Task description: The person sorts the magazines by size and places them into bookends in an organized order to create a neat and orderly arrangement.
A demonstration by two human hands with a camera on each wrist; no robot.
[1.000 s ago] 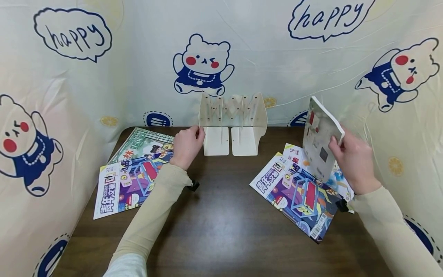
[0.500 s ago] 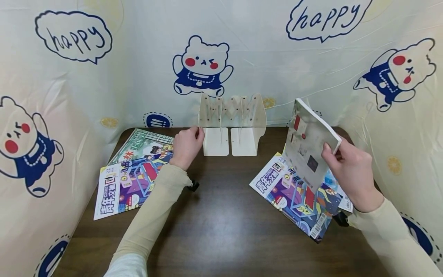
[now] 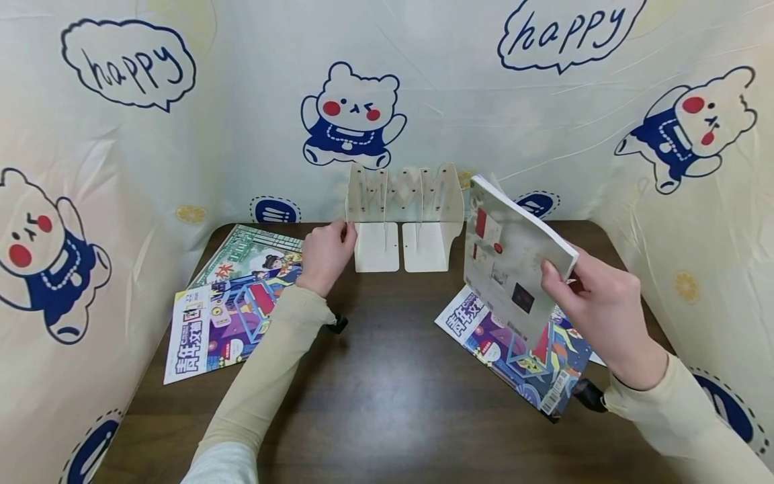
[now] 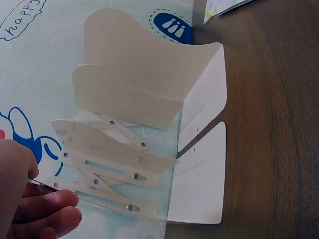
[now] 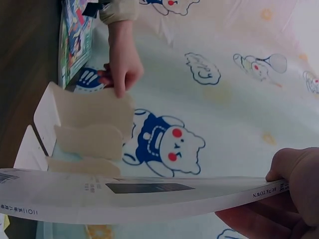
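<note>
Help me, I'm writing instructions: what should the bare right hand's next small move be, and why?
Probably ease the grey rectangular paper magazine left, toward the cream panelled book rack: the right hand grips it, tilted, right of the rack, while the bare left hand pinches the rack's left side.

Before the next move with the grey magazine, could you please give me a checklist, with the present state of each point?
1. Right hand grips the grey magazine: ok, thumb on its cover near the edge.
2. Left hand holds the rack: ok, it pinches an edge.
3. Rack stands upright on the table: ok.
4. Grey magazine is lined up with the rack: not ok, it is tilted and off to the right.
5. Grey magazine is apart from the purple magazine below: cannot tell, they overlap in the head view.
</note>
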